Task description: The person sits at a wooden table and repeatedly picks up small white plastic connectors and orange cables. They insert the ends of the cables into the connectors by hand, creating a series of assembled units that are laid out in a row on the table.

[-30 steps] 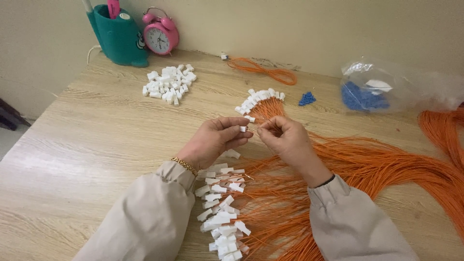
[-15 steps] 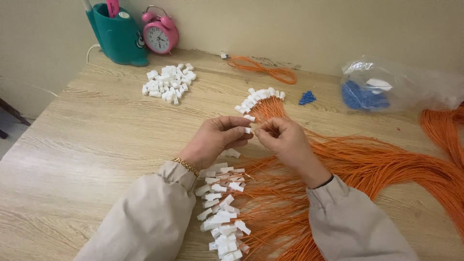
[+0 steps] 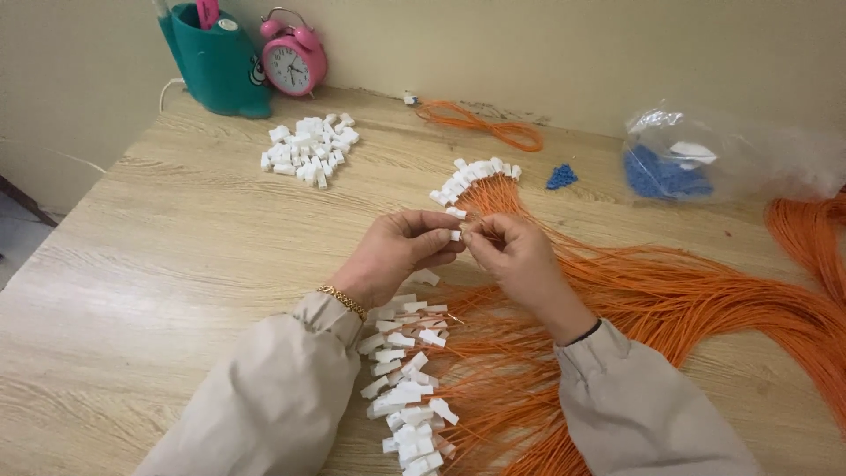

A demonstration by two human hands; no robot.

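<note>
Connector, a small white plastic one, sits pinched at the fingertips of the left hand, just above the wooden surface. The right hand meets it there, its grip closed on the end of a thin orange wire, though the fingers hide the exact join. Compared with a second ago both hands have barely shifted; the connector has stayed at the same spot between them, so the fitting of wire to connector looks to be in mid-step rather than finished.

Nearest the body, a row of wired connectors lies between the two beige sleeves, their orange leads fanning rightward into a big wire bundle. Beyond the hands, a second cluster of finished ends rests on the wires. Farther off lie a loose connector pile, a small blue heap, a clear bag of blue parts, a wire coil, a pink alarm clock and a teal holder.
</note>
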